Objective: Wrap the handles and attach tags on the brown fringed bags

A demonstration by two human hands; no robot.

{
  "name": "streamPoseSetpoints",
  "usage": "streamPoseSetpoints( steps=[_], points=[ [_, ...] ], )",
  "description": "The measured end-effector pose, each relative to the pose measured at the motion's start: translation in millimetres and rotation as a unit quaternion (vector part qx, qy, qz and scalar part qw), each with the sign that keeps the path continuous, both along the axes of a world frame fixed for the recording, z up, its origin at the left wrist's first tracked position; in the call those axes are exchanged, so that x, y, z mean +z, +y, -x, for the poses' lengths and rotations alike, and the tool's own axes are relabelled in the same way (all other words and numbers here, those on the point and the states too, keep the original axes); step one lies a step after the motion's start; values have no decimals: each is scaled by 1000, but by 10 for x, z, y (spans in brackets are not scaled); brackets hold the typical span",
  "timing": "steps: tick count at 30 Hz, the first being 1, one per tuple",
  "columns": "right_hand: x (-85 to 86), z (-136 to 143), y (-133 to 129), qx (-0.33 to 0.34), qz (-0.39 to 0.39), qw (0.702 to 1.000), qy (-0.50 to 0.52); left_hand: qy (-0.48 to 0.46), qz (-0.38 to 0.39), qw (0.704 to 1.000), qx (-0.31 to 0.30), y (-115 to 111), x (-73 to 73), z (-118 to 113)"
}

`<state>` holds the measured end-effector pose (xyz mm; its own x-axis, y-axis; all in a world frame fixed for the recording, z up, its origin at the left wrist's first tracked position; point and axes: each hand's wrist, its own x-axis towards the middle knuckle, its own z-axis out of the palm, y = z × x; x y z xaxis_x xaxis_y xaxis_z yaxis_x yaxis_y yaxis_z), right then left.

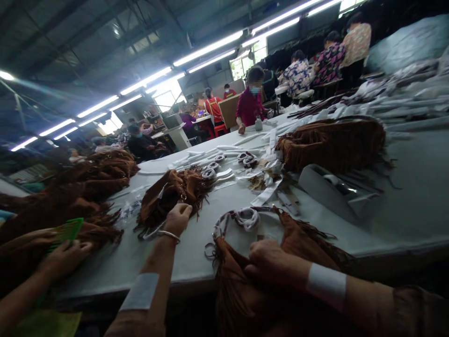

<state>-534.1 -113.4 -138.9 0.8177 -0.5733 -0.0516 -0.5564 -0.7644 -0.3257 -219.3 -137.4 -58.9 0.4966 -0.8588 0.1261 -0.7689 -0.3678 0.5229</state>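
A brown fringed bag [298, 238] with a wrapped strap [220, 224] hangs over the near table edge. My right hand [266, 260] is closed on the bag's upper edge, its fingertips partly hidden. Further left, my left hand [178, 217] has its thumb and fingers pinched together beside a gold-coloured ring on a smaller brown fringed bag [163, 194]. What that pinch holds, if anything, is too small to make out. White patches cover both my forearms, and a bangle circles my left wrist.
At the left, another person's hands [65, 257] hold a green comb [70, 230] against brown fringed material [94, 187]. A grey tape dispenser [329, 192], a fringed brown pile [333, 142] and white strips [268, 192] lie on the white table [189, 255]. Across it sits a person in magenta [249, 105].
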Motion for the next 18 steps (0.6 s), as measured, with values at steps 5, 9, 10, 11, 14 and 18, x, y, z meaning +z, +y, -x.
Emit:
streamPoseSetpoints(
  steps=[5,9,10,11,14,18],
  points=[
    [124,2,-196,-28,-47,997,-50,142,-56,986,-61,259,-625,410],
    [264,-26,-388,-64,-67,978,-187,175,-44,981,-72,347,-957,590],
    [293,-62,-436,-56,-58,973,-214,174,-30,982,-66,361,-961,588],
    [319,-111,-479,-43,-48,970,-236,169,-12,984,-59,377,-934,581],
    [365,-328,-563,2,-62,958,-282,145,64,985,-62,462,-724,590],
    [305,-675,-572,29,-219,923,-315,295,95,922,-231,625,-412,726]
  ],
)
